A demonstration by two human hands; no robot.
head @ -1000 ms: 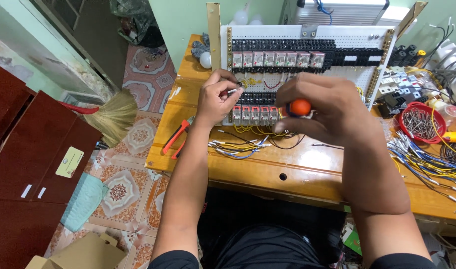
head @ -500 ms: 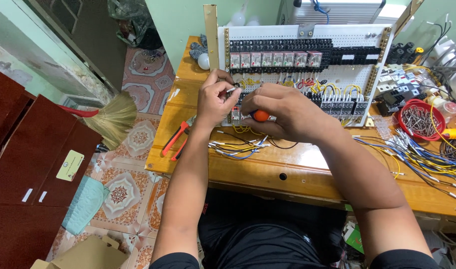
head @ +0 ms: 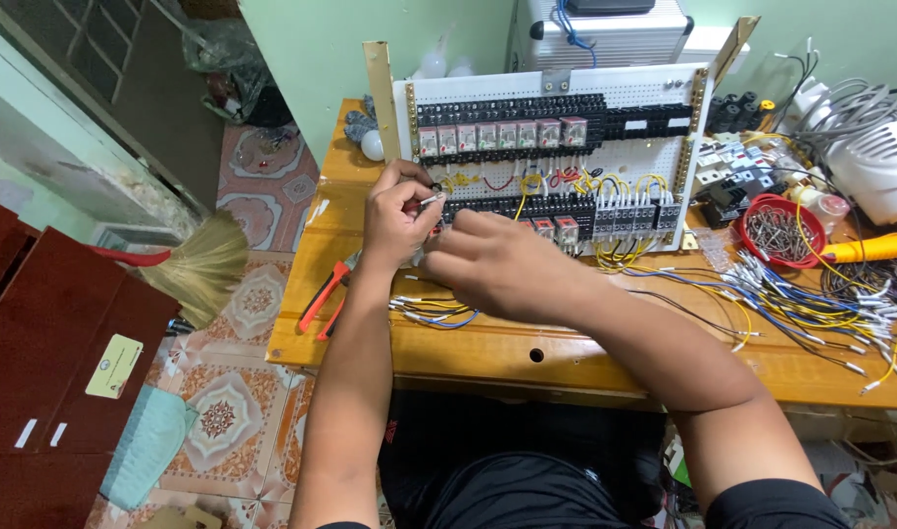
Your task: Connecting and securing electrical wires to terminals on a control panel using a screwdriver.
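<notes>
Near the centre of the frame, the left hand [head: 397, 217] pinches a white-tipped wire end [head: 431, 199] between closed fingers at the left edge of the panel [head: 556, 157], much as before. The right hand [head: 502, 266] has slid further left and now curls closed just beside the left hand; the orange screwdriver handle seen in it earlier is hidden, so I cannot tell what it holds. Loose wires [head: 434, 312] lie on the table [head: 487, 348] below both hands, and red pliers [head: 321, 299] rest at centre left.
</notes>
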